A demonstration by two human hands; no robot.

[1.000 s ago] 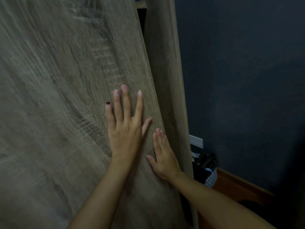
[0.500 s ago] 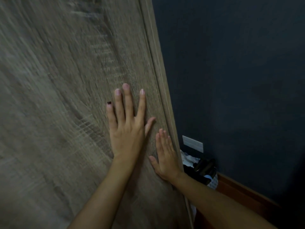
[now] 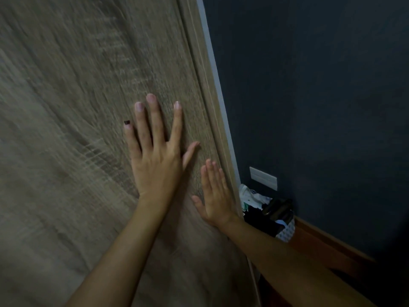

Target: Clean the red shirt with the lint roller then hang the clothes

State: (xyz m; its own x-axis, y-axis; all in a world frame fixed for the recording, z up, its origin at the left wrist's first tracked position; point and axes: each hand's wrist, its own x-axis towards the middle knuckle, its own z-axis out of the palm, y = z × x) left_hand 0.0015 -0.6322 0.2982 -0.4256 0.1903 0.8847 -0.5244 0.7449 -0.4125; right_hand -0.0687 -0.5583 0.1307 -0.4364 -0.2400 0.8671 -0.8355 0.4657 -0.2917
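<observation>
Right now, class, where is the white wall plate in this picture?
In the head view, the white wall plate sits low on the dark blue wall, right of the wooden door and the right hand, just above a pile of clothes.

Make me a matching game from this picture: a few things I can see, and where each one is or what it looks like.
Things:
1. left hand
2. right hand
3. wall plate
4. wooden door

Descriptions:
A. white, on the dark blue wall
B. grey-brown grain, filling the left side
C. flat on the door, nearest its edge
D. flat on the door, fingers spread, higher up

Pairs: 1-D, 2-C, 3-A, 4-B
</observation>
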